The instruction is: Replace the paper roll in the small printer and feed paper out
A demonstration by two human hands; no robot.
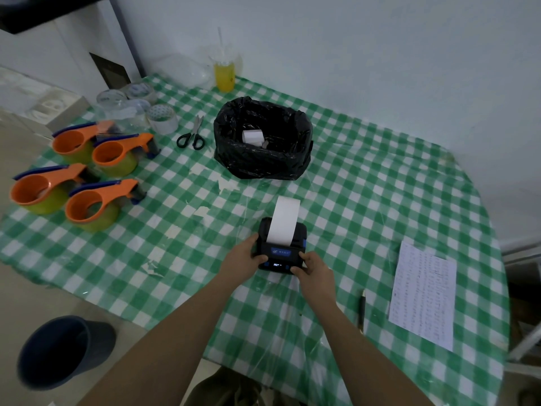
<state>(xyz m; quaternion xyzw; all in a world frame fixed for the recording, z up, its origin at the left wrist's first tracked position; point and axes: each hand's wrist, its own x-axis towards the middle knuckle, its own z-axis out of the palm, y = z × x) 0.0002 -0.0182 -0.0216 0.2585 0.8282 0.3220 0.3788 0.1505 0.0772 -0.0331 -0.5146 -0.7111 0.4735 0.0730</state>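
Observation:
A small black printer (281, 253) with blue buttons and a lit display sits on the green checked tablecloth (366, 200). A white paper strip (284, 221) sticks out of its top slot, pointing away from me. My left hand (246, 254) grips the printer's left side, thumb on the front. My right hand (314, 266) holds its right front corner, thumb by a blue button. Behind the printer, a white paper roll (252, 136) lies inside a black bag-lined bin (262, 139).
Several orange tape dispensers (79, 183) stand at the left, clear tape rolls (137, 106) and scissors (191, 134) behind them. A yellow drink cup (224, 72) stands at the back. A printed sheet (424, 294) and a pen (362, 312) lie at the right. A dark bucket (63, 351) stands on the floor.

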